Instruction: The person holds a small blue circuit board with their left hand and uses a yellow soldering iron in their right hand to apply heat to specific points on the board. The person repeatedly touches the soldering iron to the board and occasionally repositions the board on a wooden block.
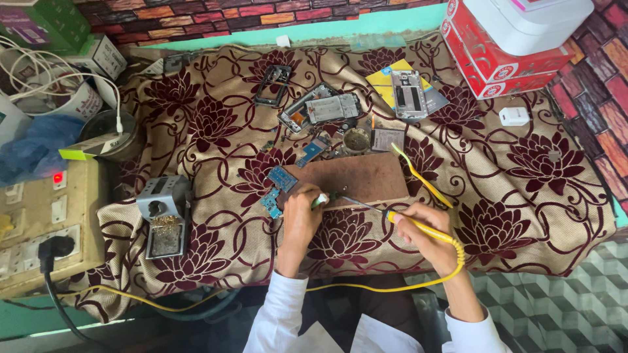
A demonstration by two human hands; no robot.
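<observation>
My right hand (428,229) grips a yellow soldering iron (400,219) whose metal tip points left toward a small green circuit board (320,199). My left hand (301,209) pinches that board at the front edge of a brown wooden work block (366,176). The iron's yellow cord loops under my right wrist and trails left across my lap. Blue circuit boards (278,186) lie just left of my left hand.
A grey soldering iron stand with brass wool (163,219) sits at the left. Phone frames (320,108), a dark phone shell (273,84), a silver phone (409,93), a small tin (356,139) and yellow tweezers (422,176) lie behind the block. Power board (39,229) far left; red box (497,59) back right.
</observation>
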